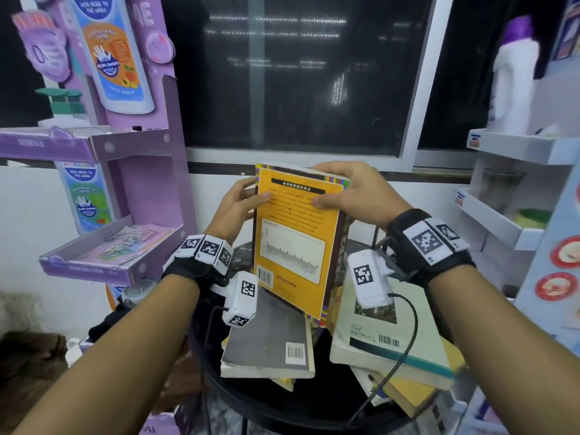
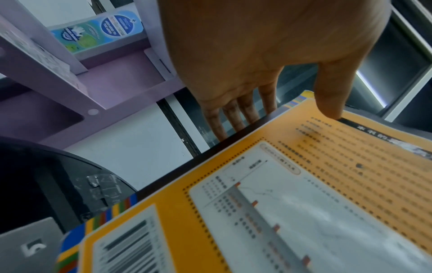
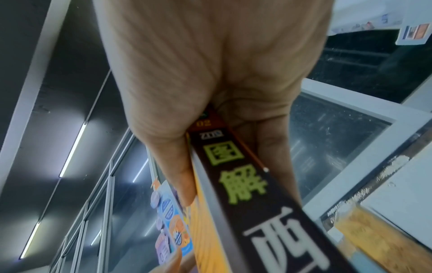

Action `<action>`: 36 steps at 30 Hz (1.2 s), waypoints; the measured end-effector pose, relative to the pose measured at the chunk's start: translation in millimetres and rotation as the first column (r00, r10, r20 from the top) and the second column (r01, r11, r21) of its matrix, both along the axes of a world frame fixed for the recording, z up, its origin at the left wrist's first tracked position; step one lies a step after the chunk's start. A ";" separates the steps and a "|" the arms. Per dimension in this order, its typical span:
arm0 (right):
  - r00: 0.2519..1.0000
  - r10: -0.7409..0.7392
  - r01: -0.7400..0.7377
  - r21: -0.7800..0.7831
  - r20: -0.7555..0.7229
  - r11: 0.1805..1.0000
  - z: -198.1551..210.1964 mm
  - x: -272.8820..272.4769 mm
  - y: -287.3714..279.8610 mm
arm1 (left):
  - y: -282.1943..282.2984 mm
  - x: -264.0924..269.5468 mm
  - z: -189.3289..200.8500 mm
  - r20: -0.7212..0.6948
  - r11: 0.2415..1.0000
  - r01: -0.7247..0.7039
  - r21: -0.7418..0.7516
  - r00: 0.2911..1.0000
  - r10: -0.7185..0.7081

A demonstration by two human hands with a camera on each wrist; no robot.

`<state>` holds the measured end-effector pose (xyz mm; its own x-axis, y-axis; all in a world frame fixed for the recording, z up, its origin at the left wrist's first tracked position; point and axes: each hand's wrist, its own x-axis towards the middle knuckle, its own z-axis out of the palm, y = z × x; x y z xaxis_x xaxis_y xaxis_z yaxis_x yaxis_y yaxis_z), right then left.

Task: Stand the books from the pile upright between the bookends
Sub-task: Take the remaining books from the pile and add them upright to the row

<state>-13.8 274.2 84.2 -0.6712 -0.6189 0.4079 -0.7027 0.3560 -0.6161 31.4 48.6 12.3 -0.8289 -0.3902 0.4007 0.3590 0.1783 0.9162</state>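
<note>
Both hands grasp the yellow book [image 1: 295, 240], left hand [image 1: 238, 205] on one edge, right hand [image 1: 351, 189] over its top. It stands tilted above the grey book [image 1: 270, 337]. Its bottom corner could skid and topple the pile.

The yellow book [image 1: 295, 243] hides my left fingers [image 2: 236, 118] behind its far cover; only the thumb shows on the near face. My right hand [image 1: 357, 191] covers the book's top right corner. Its lower end stands behind the grey book [image 1: 270, 337], so I cannot tell what it rests on. No bookends are discernible behind the yellow book. The fine print on its cover is too blurred to read. The desk [image 1: 282, 403] is cut off by the lower frame edge.
</note>
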 end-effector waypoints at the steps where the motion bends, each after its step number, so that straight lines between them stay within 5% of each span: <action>1: 1.000 -0.024 0.024 -0.024 0.005 0.999 4.3 -2.1 5.6 | 3.4 -4.7 2.0 -0.007 1.000 -0.018 -0.005 1.000 0.018; 16: 0.910 -0.407 0.407 -0.009 -0.080 0.913 27.6 -39.8 71.1 | 60.0 -86.1 -7.7 0.046 0.965 -0.104 -0.241 0.992 0.118; 36: 0.839 -0.543 0.541 -0.054 -0.031 0.839 -4.9 -133.9 36.2 | 63.9 -186.9 -18.0 0.103 0.773 -0.114 -0.624 0.969 0.226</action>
<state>-147.7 310.4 79.3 -0.8757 -0.1434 0.4611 -0.4311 0.6626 -0.6125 -155.5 112.4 -5.7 -0.8467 -0.2516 0.4689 0.1256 0.7618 0.6355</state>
